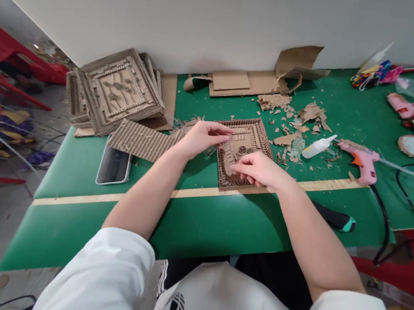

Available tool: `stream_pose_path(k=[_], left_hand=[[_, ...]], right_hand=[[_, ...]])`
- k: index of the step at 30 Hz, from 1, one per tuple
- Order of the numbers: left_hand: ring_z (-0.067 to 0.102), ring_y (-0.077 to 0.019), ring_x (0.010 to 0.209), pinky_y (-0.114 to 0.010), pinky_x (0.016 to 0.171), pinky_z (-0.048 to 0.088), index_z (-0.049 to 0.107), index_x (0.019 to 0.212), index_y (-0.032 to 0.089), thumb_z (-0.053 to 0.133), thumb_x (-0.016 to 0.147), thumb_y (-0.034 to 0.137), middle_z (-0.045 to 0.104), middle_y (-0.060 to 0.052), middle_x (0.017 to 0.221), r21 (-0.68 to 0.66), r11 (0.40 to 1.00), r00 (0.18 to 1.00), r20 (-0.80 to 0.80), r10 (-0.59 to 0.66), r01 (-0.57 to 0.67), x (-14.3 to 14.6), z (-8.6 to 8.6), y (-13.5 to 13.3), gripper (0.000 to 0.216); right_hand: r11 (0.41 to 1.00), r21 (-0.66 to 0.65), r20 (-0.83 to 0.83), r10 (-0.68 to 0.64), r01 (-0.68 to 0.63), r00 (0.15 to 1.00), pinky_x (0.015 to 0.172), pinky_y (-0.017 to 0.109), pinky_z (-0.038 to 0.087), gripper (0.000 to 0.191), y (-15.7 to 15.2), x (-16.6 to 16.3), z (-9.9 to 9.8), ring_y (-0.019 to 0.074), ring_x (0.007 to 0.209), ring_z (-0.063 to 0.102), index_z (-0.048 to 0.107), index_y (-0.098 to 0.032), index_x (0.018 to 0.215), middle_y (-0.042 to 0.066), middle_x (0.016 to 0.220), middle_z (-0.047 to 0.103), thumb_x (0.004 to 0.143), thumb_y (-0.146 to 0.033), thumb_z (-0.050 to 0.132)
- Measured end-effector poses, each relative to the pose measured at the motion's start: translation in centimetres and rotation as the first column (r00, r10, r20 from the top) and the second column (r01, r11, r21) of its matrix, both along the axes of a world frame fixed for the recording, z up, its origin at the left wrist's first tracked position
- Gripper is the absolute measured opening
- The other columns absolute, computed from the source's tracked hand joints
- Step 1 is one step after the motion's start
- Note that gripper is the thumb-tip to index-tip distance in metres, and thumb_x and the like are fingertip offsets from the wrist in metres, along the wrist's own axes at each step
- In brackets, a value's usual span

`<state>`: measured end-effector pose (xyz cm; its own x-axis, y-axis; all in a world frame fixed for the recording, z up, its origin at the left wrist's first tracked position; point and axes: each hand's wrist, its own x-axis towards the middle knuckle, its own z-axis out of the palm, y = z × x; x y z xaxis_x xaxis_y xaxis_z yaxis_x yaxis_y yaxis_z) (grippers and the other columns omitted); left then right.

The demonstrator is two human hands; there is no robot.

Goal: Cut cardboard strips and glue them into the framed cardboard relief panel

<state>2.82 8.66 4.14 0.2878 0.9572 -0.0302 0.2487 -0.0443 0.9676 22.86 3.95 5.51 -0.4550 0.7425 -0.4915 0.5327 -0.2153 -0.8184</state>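
Observation:
A square cardboard relief frame (255, 133) lies flat on the green table (79, 171) in front of me. My left hand (201, 137) rests on the frame's left edge, fingers curled and pinched together near its upper left part. My right hand (255, 169) presses on the frame's lower middle, fingers closed on a small cardboard piece too small to make out clearly. Both forearms reach in from below.
A stack of finished cardboard frames (119, 89) sits at the back left, with a corrugated sheet (142, 141) and a phone (114, 166) beside it. Right of the frame lie cardboard scraps (299, 118), a white glue bottle (318, 147), a pink glue gun (363, 161), a tape roll (413, 145) and a black-handled tool (335, 220).

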Motion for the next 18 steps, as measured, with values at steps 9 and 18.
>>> stream_pose_path(k=[9, 18], left_hand=[[0.064, -0.0153, 0.083, -0.028, 0.078, 0.054, 0.072, 0.097, 0.019, 0.068, 0.072, 0.022, 0.068, -0.005, 0.086, 0.194, 0.969, 0.986, -0.106, -0.133, 0.151, -0.3, 2.1, -1.1, 0.026], [0.061, -0.014, 0.087, -0.028, 0.079, 0.051, 0.07, 0.103, 0.021, 0.042, 0.074, 0.002, 0.065, -0.004, 0.095, 0.44, 0.883, 0.942, -0.336, -0.009, 0.165, -0.6, 1.2, -0.6, 0.044]], right_hand=[[0.595, 0.763, -0.002, -0.392, 0.255, 0.92, 0.064, 0.021, 0.047, 0.02, -1.5, 2.4, -1.5, 0.0078, 0.065, 0.059, 0.069, -0.018, 0.088, 0.002, 0.08, 0.068, 0.082, -0.033, 0.058], [0.368, 0.93, 0.095, -0.255, 0.005, 0.962, 0.072, 0.02, 0.047, 0.016, -2.5, 1.1, -3.0, 0.0091, 0.084, 0.06, 0.065, -0.018, 0.082, 0.003, 0.087, 0.065, 0.087, -0.028, 0.054]])
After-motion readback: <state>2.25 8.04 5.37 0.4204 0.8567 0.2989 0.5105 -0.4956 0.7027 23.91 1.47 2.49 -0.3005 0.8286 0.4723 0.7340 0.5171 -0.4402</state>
